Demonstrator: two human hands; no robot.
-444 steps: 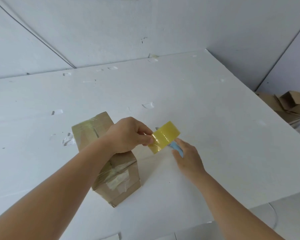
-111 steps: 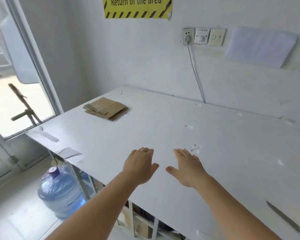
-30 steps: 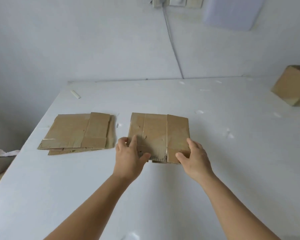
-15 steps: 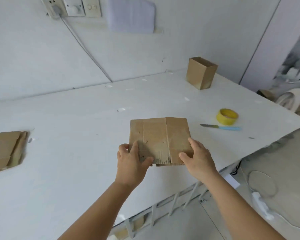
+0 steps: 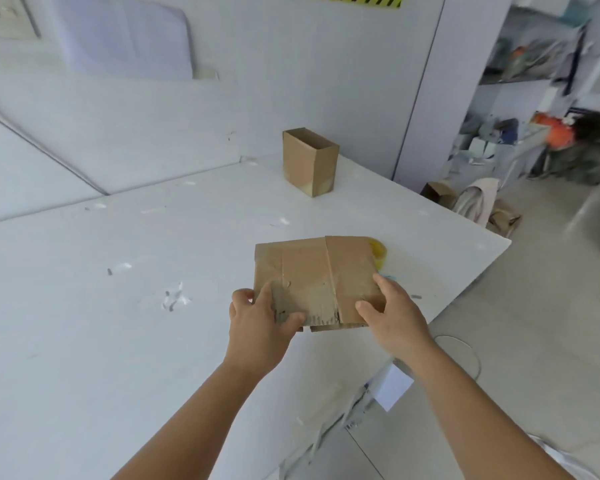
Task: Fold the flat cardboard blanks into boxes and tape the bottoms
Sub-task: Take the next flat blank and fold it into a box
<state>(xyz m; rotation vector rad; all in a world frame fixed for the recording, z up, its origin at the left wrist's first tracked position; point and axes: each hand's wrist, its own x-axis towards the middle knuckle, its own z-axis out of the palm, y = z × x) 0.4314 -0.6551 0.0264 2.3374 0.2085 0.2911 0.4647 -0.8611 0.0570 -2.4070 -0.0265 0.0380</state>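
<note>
Cardboard blank, pinched by both hands, has travelled from the stack to beside the tape roll; folding can begin.

Two hands show, the left hand and the right hand, both at the centre of the frame on one flat cardboard blank. One folded open box stands above the centre. One yellow tape roll peeks out right of the blank, all on one bench.
</note>
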